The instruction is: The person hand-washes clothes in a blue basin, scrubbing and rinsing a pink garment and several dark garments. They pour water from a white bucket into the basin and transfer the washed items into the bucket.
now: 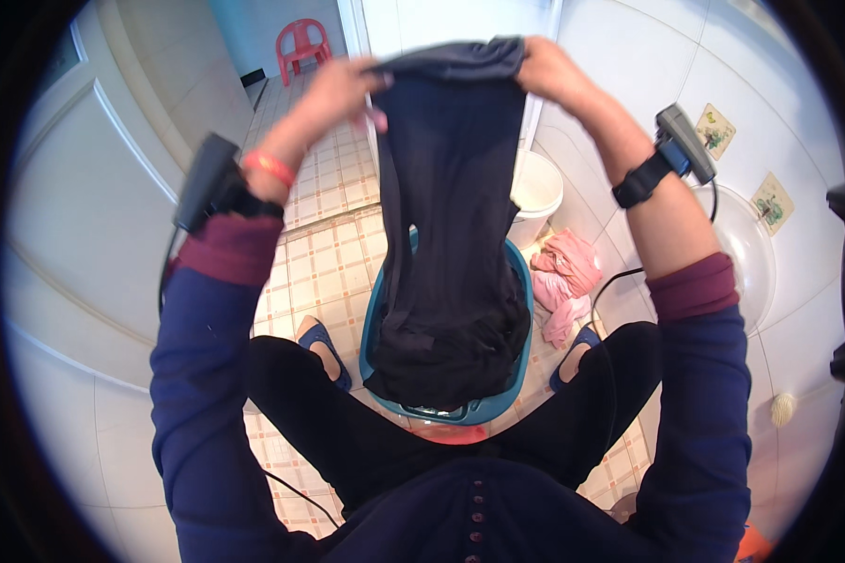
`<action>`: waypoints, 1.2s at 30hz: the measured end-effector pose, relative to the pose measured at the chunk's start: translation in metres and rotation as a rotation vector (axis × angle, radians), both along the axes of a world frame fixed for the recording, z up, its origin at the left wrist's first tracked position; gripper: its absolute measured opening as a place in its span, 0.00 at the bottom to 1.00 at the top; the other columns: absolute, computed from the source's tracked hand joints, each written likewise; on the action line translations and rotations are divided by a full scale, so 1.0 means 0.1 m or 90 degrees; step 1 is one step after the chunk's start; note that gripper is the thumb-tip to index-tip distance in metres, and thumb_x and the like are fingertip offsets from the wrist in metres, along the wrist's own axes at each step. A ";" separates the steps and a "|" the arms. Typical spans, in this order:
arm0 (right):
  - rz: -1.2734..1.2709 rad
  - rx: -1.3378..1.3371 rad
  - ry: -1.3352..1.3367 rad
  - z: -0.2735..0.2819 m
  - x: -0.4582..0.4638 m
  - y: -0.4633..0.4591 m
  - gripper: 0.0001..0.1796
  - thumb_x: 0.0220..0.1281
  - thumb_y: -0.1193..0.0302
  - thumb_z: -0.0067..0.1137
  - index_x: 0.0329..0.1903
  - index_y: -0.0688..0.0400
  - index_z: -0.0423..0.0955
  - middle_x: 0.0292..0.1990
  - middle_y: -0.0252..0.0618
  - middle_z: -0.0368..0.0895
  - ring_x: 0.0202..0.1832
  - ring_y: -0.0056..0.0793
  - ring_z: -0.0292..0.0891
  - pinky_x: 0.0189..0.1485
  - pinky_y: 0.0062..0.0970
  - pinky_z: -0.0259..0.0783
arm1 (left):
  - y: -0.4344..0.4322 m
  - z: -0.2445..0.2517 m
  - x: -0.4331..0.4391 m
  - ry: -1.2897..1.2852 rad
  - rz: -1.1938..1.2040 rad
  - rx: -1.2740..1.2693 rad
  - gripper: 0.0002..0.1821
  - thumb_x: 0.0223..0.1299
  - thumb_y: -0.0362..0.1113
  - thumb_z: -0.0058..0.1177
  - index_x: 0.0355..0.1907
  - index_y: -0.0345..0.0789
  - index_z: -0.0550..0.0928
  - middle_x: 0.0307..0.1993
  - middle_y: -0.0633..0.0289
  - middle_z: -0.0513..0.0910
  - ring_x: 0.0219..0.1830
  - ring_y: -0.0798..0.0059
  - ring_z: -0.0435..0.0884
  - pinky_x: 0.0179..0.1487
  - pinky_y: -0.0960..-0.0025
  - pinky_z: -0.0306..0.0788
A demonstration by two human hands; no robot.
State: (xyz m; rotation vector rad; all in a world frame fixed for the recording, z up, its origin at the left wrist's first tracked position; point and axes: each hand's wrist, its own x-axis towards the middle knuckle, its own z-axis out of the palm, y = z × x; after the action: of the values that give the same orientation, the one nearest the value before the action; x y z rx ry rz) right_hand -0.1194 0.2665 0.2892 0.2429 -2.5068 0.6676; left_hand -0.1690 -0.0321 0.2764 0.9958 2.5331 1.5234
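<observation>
A long dark cloth garment (458,162) hangs stretched between my two raised hands. My left hand (345,88), somewhat blurred, grips its upper left corner, and my right hand (553,70) is closed on the upper right corner. The garment's lower part lies bunched in a teal plastic basin (489,409) on the floor between my feet. Whether the bunched dark cloth in the basin is all one piece, I cannot tell. A little water seems to glint at the basin's near end.
A white bucket (539,186) and a heap of pink cloth (567,271) are right of the basin. Farther right, a clear round basin (736,257) leans on the tiled wall. A red plastic chair (303,46) stands beyond the doorway; cables run from both wrist devices.
</observation>
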 end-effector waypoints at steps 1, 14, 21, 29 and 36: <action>-0.024 0.077 0.018 0.16 -0.08 0.08 0.12 0.65 0.71 0.55 0.43 0.64 0.83 0.32 0.51 0.87 0.37 0.36 0.84 0.45 0.35 0.77 | 0.01 0.22 -0.04 0.059 0.003 0.063 0.16 0.70 0.35 0.53 0.54 0.27 0.80 0.36 0.50 0.87 0.29 0.62 0.90 0.31 0.71 0.84; 0.134 -0.117 0.086 0.24 -0.46 0.31 0.08 0.70 0.71 0.56 0.36 0.60 0.80 0.23 0.34 0.82 0.23 0.27 0.80 0.26 0.29 0.75 | 0.66 0.22 -0.74 0.112 -0.017 0.372 0.16 0.67 0.25 0.45 0.55 0.29 0.79 0.45 0.52 0.84 0.28 0.70 0.86 0.33 0.72 0.83; -0.101 -0.061 -0.178 -2.22 -0.56 0.26 0.17 0.62 0.61 0.56 0.41 0.63 0.83 0.38 0.62 0.83 0.46 0.60 0.80 0.49 0.48 0.75 | 0.69 -2.21 -0.99 -0.019 0.064 0.025 0.18 0.60 0.29 0.46 0.51 0.34 0.84 0.31 0.48 0.87 0.33 0.60 0.89 0.41 0.61 0.81; -0.056 0.069 -0.567 -4.37 -0.30 0.01 0.44 0.62 0.73 0.51 0.78 0.26 0.52 0.80 0.55 0.38 0.76 0.67 0.47 0.66 0.73 0.58 | 0.66 -4.34 -0.71 0.094 -0.057 -0.323 0.40 0.54 0.25 0.55 0.71 0.58 0.72 0.72 0.40 0.61 0.71 0.37 0.62 0.72 0.49 0.63; -0.019 0.238 -0.626 -4.73 -0.51 -0.08 0.36 0.64 0.63 0.55 0.75 0.25 0.61 0.81 0.46 0.38 0.76 0.63 0.50 0.68 0.71 0.57 | 0.83 -4.85 -0.69 0.080 -0.100 -0.615 0.19 0.59 0.44 0.62 0.53 0.44 0.88 0.80 0.51 0.44 0.81 0.45 0.43 0.72 0.34 0.57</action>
State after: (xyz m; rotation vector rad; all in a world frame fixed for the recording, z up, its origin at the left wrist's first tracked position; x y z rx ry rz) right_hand -0.1707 0.2589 -0.1833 -0.0159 -3.5686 0.3174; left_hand -0.2383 0.0507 -0.2084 1.0558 2.6447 0.0963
